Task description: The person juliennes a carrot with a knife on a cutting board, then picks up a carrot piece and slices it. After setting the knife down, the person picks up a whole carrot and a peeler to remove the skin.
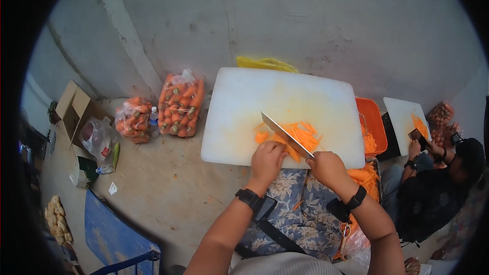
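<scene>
Holding kitchen knife (289, 136) in right hand (327, 167), center frame; left hand (268, 162) curled at carrot strips (308, 137), can't tell its grip. Shifting strips could let knife nick nearby fingertips.

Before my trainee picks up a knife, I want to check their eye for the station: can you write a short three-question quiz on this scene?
1. Which grips the kitchen knife? A) left hand B) right hand
2. True or false: the orange basket beside the cutting board holds carrot pieces.
3. Fill in: a plastic ____ stands between the smaller carrot bag and the larger carrot bag.

Key: 1 B; 2 true; 3 bottle.
</scene>
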### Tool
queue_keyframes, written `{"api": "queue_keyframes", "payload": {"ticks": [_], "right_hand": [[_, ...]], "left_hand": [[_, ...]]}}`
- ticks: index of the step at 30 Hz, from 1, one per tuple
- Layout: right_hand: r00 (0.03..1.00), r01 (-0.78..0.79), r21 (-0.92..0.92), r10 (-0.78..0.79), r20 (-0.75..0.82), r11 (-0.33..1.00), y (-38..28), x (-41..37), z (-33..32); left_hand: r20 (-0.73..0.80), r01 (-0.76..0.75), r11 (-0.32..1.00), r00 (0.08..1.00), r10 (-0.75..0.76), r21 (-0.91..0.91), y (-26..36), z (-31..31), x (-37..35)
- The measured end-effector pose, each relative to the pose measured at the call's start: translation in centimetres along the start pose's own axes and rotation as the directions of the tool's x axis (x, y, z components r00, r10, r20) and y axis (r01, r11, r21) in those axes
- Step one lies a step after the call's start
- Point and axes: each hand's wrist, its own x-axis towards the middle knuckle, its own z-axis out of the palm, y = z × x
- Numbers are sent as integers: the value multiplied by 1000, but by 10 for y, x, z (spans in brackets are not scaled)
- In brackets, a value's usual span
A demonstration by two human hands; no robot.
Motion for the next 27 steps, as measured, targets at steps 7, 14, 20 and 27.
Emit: {"api": "queue_keyframes", "payload": {"ticks": [7, 14, 20, 27], "right_hand": [[988, -76, 112, 90, -122, 991, -20, -7, -43], [999, 15, 5, -15, -28, 1000, 0, 8, -3], [994, -47, 98, 56, -95, 994, -20, 0, -19], [999, -5, -2, 5, -34, 1000, -9, 7, -6]], "left_hand": [[-35, -13, 1000, 999, 12, -16, -1, -1, 1], [0, -9, 999, 1000, 9, -32, -2, -1, 0], [-1, 10, 999, 1000, -10, -32, -3, 0, -1], [-15, -5, 999, 1000, 4, -47, -4, -1, 0]]}}
